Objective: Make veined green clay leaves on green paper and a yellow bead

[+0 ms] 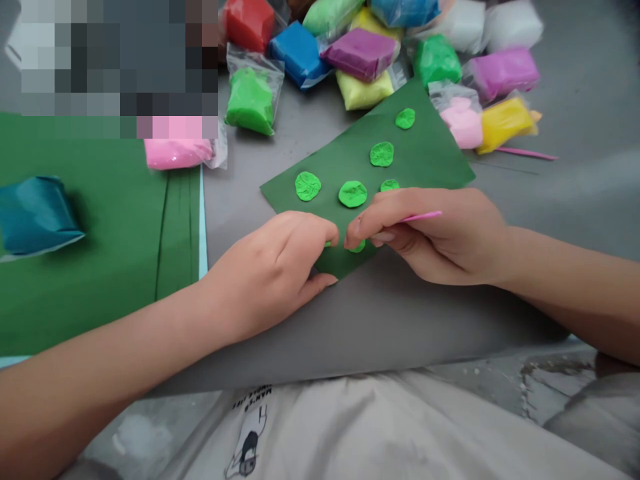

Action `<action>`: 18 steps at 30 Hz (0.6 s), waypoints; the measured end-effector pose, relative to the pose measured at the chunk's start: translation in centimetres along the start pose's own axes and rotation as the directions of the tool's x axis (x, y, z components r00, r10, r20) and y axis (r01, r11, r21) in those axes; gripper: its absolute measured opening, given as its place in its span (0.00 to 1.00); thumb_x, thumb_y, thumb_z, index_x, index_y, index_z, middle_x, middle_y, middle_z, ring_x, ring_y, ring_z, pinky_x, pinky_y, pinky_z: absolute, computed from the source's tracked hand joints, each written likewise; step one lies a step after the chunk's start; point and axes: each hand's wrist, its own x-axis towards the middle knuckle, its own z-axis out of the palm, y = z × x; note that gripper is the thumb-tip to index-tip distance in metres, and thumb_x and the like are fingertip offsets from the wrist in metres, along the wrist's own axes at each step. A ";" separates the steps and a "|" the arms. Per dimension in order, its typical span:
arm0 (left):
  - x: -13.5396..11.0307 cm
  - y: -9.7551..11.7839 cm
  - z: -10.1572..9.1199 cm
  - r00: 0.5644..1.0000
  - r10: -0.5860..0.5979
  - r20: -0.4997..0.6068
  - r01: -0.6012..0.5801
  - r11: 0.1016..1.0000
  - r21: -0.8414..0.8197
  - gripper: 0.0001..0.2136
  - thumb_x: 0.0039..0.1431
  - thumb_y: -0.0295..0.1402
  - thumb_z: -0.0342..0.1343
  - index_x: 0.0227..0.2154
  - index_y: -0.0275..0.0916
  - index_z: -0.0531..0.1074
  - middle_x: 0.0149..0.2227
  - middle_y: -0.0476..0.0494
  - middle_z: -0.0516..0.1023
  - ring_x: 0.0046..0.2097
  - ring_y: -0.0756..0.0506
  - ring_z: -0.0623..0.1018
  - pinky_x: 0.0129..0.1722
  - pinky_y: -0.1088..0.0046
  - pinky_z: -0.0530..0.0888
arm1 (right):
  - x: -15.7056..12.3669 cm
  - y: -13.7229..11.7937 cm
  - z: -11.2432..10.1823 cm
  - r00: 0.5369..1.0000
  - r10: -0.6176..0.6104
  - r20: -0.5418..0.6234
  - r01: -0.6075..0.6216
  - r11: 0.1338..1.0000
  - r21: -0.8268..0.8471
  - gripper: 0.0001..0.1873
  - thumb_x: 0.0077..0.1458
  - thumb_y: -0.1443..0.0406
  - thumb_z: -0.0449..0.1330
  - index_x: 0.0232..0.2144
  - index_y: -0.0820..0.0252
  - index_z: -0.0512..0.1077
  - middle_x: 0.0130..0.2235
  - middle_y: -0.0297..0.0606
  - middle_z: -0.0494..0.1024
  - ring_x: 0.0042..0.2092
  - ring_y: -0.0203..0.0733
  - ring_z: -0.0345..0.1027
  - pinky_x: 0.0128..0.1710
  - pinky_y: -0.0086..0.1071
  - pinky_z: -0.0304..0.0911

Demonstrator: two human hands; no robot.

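A dark green paper sheet (425, 157) lies on the grey table with several flat light green clay discs (353, 194) pressed on it. My left hand (273, 270) rests curled on the sheet's near corner, fingers pinched at a small light green clay piece (358, 247). My right hand (440, 233) meets it from the right, fingers closed round a thin pink stick tool (423, 216), its fingertip pressing the same clay piece. The clay between the fingers is mostly hidden.
Several bags of coloured clay (360, 53) are heaped at the back. A green bag (250, 100) and a pink bag (177, 152) lie nearer. Larger green sheets (125, 267) with a teal bag (35, 213) are at left. Another pink stick (525, 153) lies right.
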 end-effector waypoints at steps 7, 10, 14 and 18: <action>0.1 0.1 0.0 1.000 0.009 -0.006 -0.009 1.000 0.007 0.13 0.71 0.28 0.60 0.55 0.39 0.67 0.53 0.37 0.84 0.55 0.37 0.84 0.54 0.58 0.82 | 0.1 0.1 0.1 1.000 -0.002 0.016 0.001 1.000 0.013 0.12 0.75 0.71 0.49 0.48 0.49 0.69 0.43 0.31 0.84 0.43 0.36 0.82 0.42 0.29 0.75; 0.1 0.1 0.0 1.000 0.003 0.006 -0.003 1.000 0.008 0.13 0.72 0.29 0.59 0.55 0.40 0.66 0.53 0.38 0.83 0.55 0.37 0.84 0.55 0.58 0.82 | 0.1 0.1 0.0 0.999 -0.018 0.039 0.018 1.000 -0.002 0.13 0.75 0.71 0.49 0.48 0.49 0.70 0.43 0.32 0.85 0.44 0.35 0.82 0.42 0.29 0.74; 0.0 0.1 0.2 1.000 -0.007 -0.006 0.007 1.000 0.007 0.14 0.72 0.29 0.59 0.55 0.43 0.65 0.52 0.41 0.82 0.53 0.38 0.84 0.53 0.59 0.83 | 0.2 0.2 0.0 0.998 -0.042 0.048 0.043 0.999 -0.031 0.14 0.74 0.72 0.50 0.50 0.49 0.70 0.45 0.33 0.86 0.44 0.36 0.83 0.37 0.29 0.74; -0.3 0.2 0.8 0.987 -0.071 -0.144 0.058 0.994 -0.091 0.19 0.71 0.30 0.61 0.58 0.43 0.59 0.53 0.40 0.77 0.52 0.40 0.84 0.53 0.60 0.85 | 0.6 0.0 0.0 0.996 -0.047 0.071 0.051 0.997 -0.065 0.11 0.74 0.71 0.51 0.49 0.52 0.69 0.44 0.35 0.86 0.44 0.38 0.83 0.40 0.31 0.76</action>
